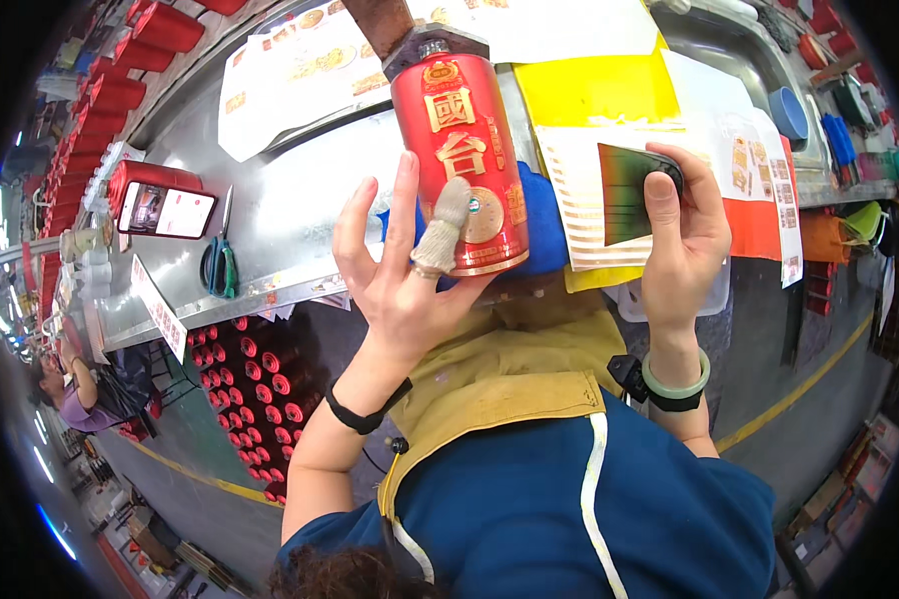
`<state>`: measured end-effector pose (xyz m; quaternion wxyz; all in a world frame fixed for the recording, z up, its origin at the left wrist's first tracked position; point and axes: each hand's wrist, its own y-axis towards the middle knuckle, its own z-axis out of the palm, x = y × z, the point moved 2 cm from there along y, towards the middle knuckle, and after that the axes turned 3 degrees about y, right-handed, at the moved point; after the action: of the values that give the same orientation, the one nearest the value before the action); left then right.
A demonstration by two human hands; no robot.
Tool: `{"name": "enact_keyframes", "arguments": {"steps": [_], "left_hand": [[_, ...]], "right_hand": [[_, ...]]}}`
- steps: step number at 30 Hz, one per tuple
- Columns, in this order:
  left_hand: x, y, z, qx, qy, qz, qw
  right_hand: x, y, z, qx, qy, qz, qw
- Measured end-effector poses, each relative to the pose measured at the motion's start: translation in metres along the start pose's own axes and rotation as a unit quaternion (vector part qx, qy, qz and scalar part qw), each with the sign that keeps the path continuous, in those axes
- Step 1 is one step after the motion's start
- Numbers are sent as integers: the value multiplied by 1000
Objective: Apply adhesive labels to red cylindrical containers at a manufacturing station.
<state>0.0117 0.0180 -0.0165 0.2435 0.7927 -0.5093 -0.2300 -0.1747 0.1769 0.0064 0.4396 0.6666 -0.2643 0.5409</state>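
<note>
A red bottle (474, 155) with gold lettering and a round gold emblem lies with its neck at a metal holder (410, 40) and its base toward me. My left hand (410, 275) is at the bottle's lower left, fingers spread. One finger, in a knitted cloth finger cover (443, 232), rests on the bottle's front beside the emblem. The thumb is partly hidden by the base. My right hand (684, 230) pinches a dark green flat scraper (624, 195) with a black grip, right of the bottle and over a striped sheet (574, 215).
Blue cloth (544, 220) lies beneath the bottle. Printed sheets (305, 70) and yellow sheets (599, 90) cover parts of the metal bench. Scissors (220, 265) and a phone (167, 211) are at left. Red bottles (255, 374) are stacked below the bench. Another person (80, 394) sits far left.
</note>
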Motion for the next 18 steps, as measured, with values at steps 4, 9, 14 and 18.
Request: {"name": "enact_keyframes", "arguments": {"steps": [4,9,14,18], "left_hand": [[-5,10,-3,51,-2,11,999],[-13,15,3,24,-3,54,998],[-5,7,6,-10,-151,-6,989],[-3,4,6,-14,-173,-42,984]], "right_hand": [[4,4,11,5,25,-25,999],[6,5,24,13,57,-9,998],[12,18,24,37,-9,-12,999],[14,23,38,146,-151,-243,947]]}}
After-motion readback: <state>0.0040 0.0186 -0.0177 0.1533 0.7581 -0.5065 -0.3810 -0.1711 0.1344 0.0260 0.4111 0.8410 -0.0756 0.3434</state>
